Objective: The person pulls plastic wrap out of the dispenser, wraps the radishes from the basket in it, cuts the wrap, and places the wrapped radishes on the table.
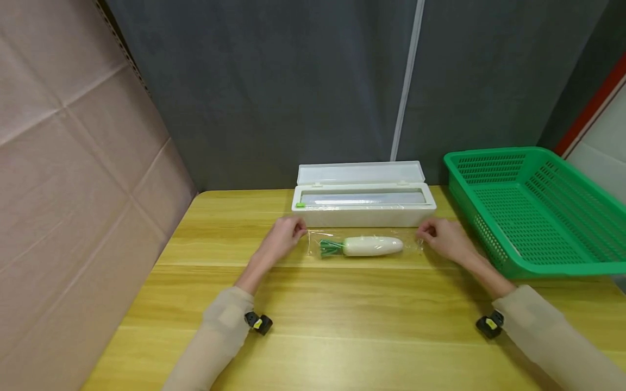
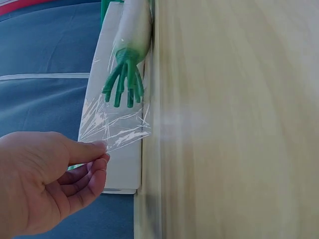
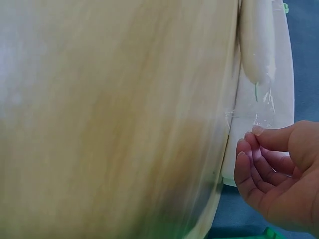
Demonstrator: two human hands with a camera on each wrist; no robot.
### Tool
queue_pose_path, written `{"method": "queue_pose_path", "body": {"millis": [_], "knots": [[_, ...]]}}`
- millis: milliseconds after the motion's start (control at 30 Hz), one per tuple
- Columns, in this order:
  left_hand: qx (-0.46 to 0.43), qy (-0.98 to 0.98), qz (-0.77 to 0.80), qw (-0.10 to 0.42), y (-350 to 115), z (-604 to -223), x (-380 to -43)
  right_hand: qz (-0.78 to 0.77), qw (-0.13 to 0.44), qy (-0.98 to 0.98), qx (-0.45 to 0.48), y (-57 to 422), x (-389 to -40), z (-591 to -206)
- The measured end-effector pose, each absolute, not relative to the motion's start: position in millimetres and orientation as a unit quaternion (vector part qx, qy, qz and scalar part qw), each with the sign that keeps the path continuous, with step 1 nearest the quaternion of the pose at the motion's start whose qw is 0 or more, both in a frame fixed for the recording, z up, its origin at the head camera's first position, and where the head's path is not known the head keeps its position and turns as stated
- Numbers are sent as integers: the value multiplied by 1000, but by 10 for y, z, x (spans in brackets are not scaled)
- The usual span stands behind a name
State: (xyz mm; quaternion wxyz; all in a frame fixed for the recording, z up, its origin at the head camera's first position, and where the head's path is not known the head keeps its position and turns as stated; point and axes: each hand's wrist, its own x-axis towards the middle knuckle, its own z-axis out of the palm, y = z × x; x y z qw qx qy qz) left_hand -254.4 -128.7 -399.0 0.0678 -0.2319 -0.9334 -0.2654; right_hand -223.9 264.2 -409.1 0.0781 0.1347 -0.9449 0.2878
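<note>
A white radish (image 1: 373, 246) with cut green stems (image 2: 128, 79) lies on the table in front of a white cling film dispenser (image 1: 364, 218). Clear cling film (image 1: 315, 239) spreads about the radish and reaches past both its ends. At the stem end, my left hand (image 1: 285, 234) pinches the film's edge between thumb and fingers. My right hand (image 1: 442, 236) pinches the film near the radish's tip; in the right wrist view (image 3: 274, 169) its thumb meets the index finger there. Whether the film also runs beneath the radish, I cannot tell.
The dispenser's lid (image 1: 362, 173) stands raised, with a film roll (image 1: 364, 199) inside and a small green slider (image 1: 300, 205) at its left. A green plastic basket (image 1: 525, 263) sits on the right. A dark grey curtain (image 1: 274, 98) hangs behind the wooden table (image 1: 362, 336).
</note>
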Motion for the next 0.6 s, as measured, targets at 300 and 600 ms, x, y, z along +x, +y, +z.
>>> {"method": "queue_pose_path", "body": {"millis": [300, 600], "knots": [[-179, -937, -297, 35, -1242, -4064, -2603, 289, 52, -949, 115, 2633, -2310, -4159], [-145, -940, -306, 33, -1219, -4109, -2647, 302, 22, -950, 77, 2625, -2388, -4180]]}}
